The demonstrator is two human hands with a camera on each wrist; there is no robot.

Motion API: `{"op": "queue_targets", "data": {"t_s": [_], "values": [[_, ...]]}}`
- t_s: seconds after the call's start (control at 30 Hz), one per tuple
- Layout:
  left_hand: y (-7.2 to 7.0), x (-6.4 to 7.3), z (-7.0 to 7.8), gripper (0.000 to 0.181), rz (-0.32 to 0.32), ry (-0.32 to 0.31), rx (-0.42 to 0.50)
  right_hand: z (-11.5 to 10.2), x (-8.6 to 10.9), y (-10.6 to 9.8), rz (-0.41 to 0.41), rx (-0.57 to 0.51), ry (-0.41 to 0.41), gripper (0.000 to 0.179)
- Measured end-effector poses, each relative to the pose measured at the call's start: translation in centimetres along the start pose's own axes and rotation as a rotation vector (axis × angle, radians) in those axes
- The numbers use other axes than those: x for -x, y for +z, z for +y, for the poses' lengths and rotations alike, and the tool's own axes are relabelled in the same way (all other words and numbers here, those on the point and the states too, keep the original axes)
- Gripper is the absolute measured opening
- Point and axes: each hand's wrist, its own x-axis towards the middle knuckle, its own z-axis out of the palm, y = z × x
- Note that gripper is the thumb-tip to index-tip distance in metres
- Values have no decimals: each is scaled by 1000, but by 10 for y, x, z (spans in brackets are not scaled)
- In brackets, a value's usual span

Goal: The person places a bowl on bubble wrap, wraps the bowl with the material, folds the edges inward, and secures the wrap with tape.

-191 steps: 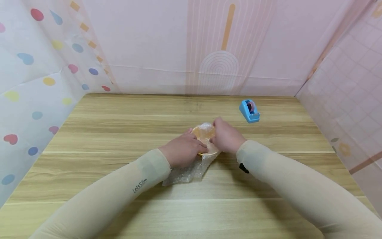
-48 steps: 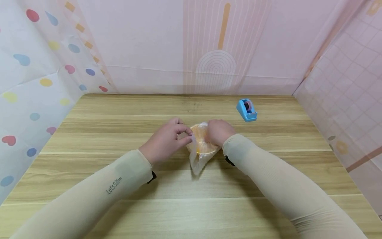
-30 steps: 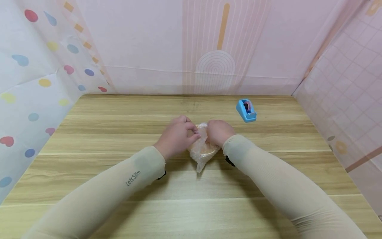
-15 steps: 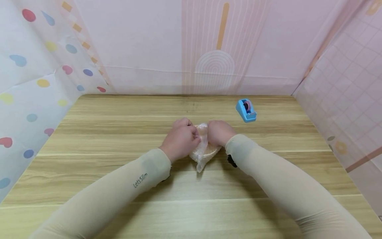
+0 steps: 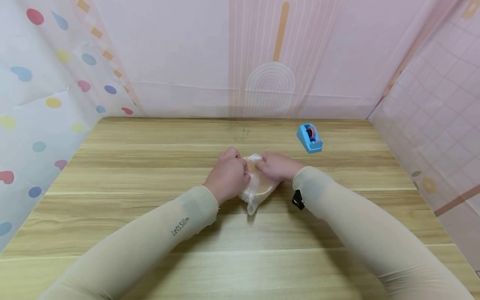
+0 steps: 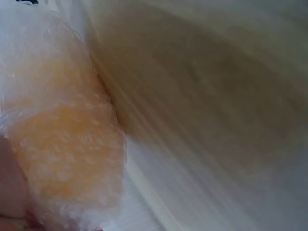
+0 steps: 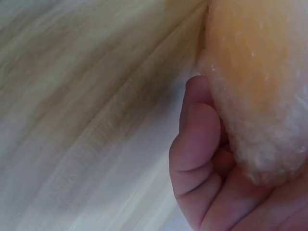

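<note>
A yellow-orange round bowl-like item, with a yellow rim in earlier head frames, sits at mid-table inside clear bubble wrap (image 5: 258, 189). The wrap is folded over it and ends in a twisted corner toward the near edge. At its left side my left hand (image 5: 228, 175) grips the wrap with curled fingers. From the right, my right hand (image 5: 279, 166) holds the bundle, thumb over the top. Its fingers (image 7: 195, 144) curl along the wrapped side in the right wrist view. The orange colour shows through the bubble wrap (image 6: 72, 149) in the left wrist view.
A blue tape dispenser (image 5: 309, 138) with a pinkish roll stands toward the back right of the wood-grain table (image 5: 168, 143). Patterned sheets hang behind the table (image 5: 180, 54) and along both sides.
The loose bubble wrap flap has come up over the item. My left hand has drawn it inward and now grips the left side; my right hand has shifted outward, thumb on top.
</note>
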Motion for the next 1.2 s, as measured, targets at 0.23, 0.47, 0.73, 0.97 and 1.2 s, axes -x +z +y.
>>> {"op": "queue_targets", "data": {"t_s": [0.23, 0.47, 0.73, 0.97, 1.2], "values": [[0, 0, 1, 15, -25, -32, 8, -3, 0, 2, 5, 10, 29, 72], [-1, 0, 3, 12, -27, -65, 60, -6, -3, 7, 60, 55, 60, 55], [-3, 4, -3, 12, 45, 83, 13, -11, -4, 11, 86, 91, 138, 48], [-23, 28, -15, 22, -84, 521, -212, -17, -2, 11, 73, 94, 159, 44], [-17, 36, -10, 20, -103, 610, -335, -17, -3, 12, 73, 97, 185, 48]]}}
